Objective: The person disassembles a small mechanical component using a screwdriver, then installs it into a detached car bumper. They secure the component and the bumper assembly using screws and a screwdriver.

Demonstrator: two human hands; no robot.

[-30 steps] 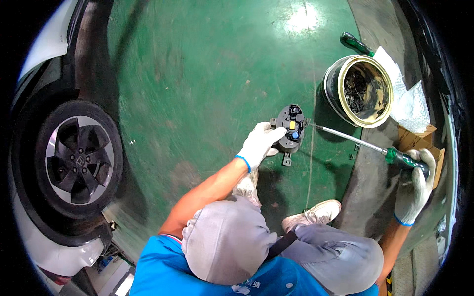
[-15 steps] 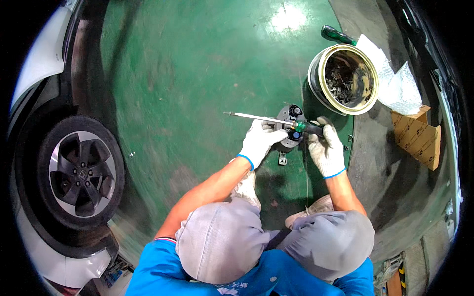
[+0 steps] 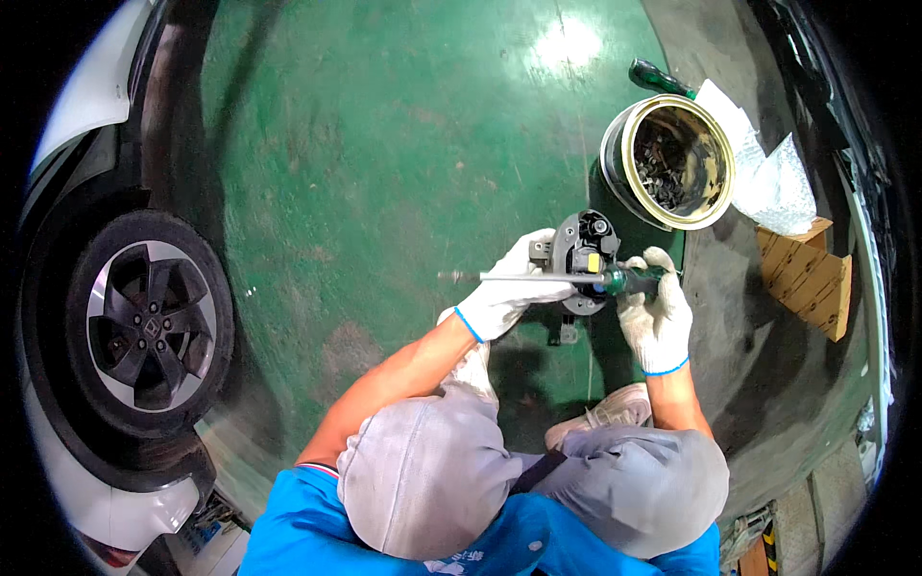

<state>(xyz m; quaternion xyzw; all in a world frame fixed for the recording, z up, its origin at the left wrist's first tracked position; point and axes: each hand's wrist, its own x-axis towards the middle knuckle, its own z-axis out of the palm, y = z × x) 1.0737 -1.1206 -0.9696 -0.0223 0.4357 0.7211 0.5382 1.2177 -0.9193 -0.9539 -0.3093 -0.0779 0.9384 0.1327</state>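
Observation:
My left hand (image 3: 507, 291), in a white glove with a blue cuff, is closed on the left side of a rounded grey and black car part (image 3: 579, 238). Tabs stick out from the part, and a small yellow piece shows near its middle. In my right hand (image 3: 657, 322), gloved alike, lies the green and black handle of a screwdriver (image 3: 617, 279). Its long metal shaft points left, passing over the part and my left glove. The tip ends beyond the left hand, over the floor. My left fingertips are hidden behind the part.
A metal bucket (image 3: 722, 192) holding many small dark pieces stands at the upper right. Behind it lies another green-handled tool (image 3: 661, 77), with white wrapping (image 3: 783, 187) and an open cardboard box (image 3: 805, 283) nearby. A car wheel (image 3: 154, 324) is at the left.
The part has turned in my left hand, bringing the yellow piece into view and a tab to its left side. The screwdriver has swung level and shifted right with my right hand.

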